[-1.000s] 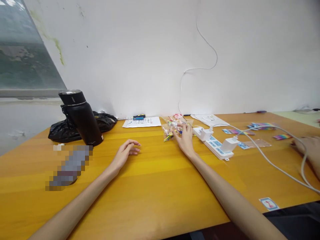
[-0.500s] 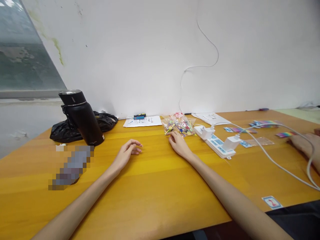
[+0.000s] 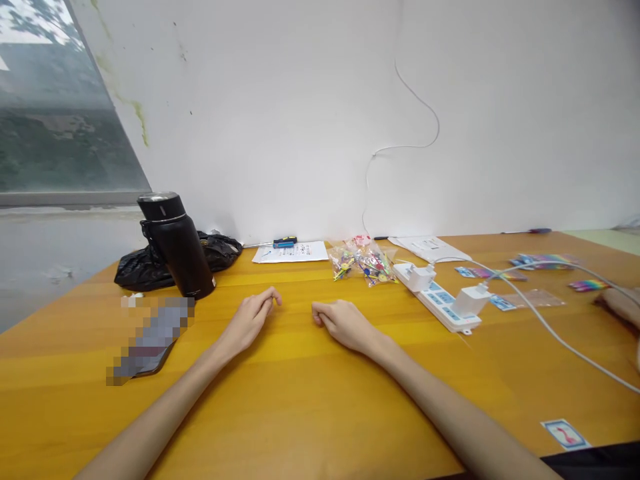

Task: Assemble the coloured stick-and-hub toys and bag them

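Observation:
My left hand (image 3: 249,320) rests on the orange wooden table (image 3: 300,400), fingers loosely bent and apart, holding nothing. My right hand (image 3: 341,323) lies a short way to its right, fingers curled inward and pressed together; whatever they enclose is hidden. A clear bag of small coloured pieces (image 3: 365,261) lies beyond the right hand, apart from it.
A black flask (image 3: 179,245) stands at left before a black plastic bag (image 3: 137,270), with a blurred flat object (image 3: 150,339) nearer. A paper (image 3: 293,252), a screwdriver (image 3: 285,241), a white power strip (image 3: 443,300) with chargers and cable, and coloured packets (image 3: 543,260) lie around. Another person's hand (image 3: 623,307) is at the right edge.
My right hand has drawn back from the clear bag toward me and to the left, fingers curling in. My left hand has stayed put. The view has shifted slightly.

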The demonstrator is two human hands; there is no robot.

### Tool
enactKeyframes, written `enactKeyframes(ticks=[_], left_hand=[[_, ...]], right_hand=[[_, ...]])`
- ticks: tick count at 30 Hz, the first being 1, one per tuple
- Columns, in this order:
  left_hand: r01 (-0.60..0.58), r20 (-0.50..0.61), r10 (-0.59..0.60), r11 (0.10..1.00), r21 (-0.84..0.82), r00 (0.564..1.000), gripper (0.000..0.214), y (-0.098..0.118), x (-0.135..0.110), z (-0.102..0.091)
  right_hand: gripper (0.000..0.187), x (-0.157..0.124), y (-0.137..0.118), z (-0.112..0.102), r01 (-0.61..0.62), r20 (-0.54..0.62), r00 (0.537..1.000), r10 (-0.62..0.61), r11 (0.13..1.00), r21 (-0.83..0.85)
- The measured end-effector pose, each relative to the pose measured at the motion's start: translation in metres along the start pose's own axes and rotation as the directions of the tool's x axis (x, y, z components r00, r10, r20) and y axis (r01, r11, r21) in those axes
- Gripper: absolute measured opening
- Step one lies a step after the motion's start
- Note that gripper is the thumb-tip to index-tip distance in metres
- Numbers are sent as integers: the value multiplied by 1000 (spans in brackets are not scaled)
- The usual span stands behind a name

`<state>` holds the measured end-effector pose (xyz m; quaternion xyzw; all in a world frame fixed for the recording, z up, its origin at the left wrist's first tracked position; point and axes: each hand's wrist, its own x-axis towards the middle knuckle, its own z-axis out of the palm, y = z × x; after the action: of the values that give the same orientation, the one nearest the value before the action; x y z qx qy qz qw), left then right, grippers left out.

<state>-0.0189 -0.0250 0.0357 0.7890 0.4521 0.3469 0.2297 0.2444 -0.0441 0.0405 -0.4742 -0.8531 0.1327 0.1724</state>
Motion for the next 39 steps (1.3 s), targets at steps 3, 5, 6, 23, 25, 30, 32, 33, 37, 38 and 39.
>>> enactKeyframes(ticks=[3,5,6,23,25,30,32,33,37,38,39], left_hand=[[-33,10,33,999,-5,999,24,-3,1,4],[-55,68,53,998,28,996,20,-6,1,7],[-66,102,61,996,52,993,19,-7,1,8],[-96,179,76,990,105,981,26,-10,-1,9],[-98,174,80,990,100,982,26,-10,-1,9],[-100,167,87,992,73,982,26,-12,-1,9],[-97,168,83,992,78,982,27,-12,-1,9],[-95,168,80,992,81,983,27,-12,-1,9],[-90,167,76,993,74,983,26,-12,-1,8],[-90,167,77,993,70,983,26,-12,-1,8],[-89,169,76,994,67,983,26,-12,-1,8]], right_hand=[[22,1,0,1,-59,-26,998,58,997,-47],[21,2,2,0,-76,-41,996,74,996,-37],[21,2,4,0,-71,-42,997,70,997,-27],[22,3,8,-1,4,-14,1000,-4,1000,-27],[22,3,8,-1,-5,-8,1000,5,1000,-29],[23,3,8,0,-18,-1,1000,18,1000,-25],[23,3,8,0,-17,-1,1000,17,1000,-25],[22,3,8,0,-16,-1,1000,16,1000,-25],[22,3,8,-1,-14,-1,1000,14,1000,-27],[22,3,8,-1,-16,0,1000,16,999,-29],[22,3,7,-1,-17,1,1000,17,999,-31]])
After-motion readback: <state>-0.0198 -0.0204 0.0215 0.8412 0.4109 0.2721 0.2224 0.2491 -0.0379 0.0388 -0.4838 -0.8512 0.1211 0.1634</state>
